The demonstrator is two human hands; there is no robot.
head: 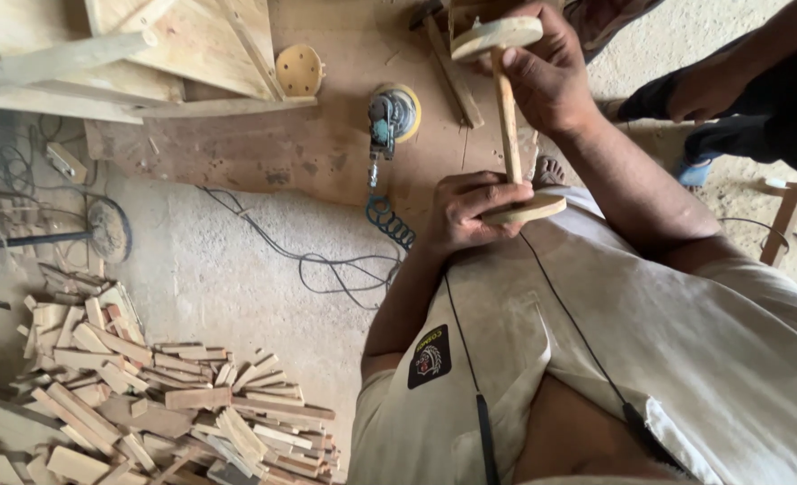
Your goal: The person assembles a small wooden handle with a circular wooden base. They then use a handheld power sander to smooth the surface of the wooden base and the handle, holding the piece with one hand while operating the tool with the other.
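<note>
A single head-worn view looks steeply down the person's own chest, close above the hands point(506, 144), which sit at upper centre. Beyond the hands lies a plywood sheet point(326, 144) on the floor point(210, 269); left of and below them, farther off, a heap of wood offcuts point(147, 404).

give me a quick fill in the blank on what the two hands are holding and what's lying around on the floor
1. Both hands hold a wooden piece made of two discs joined by a ____.
2. The left hand grips the ____ disc.
3. The right hand is at the upper disc.
4. The sander lies on a ____ board.

Missing words: dowel; lower; wooden
</note>
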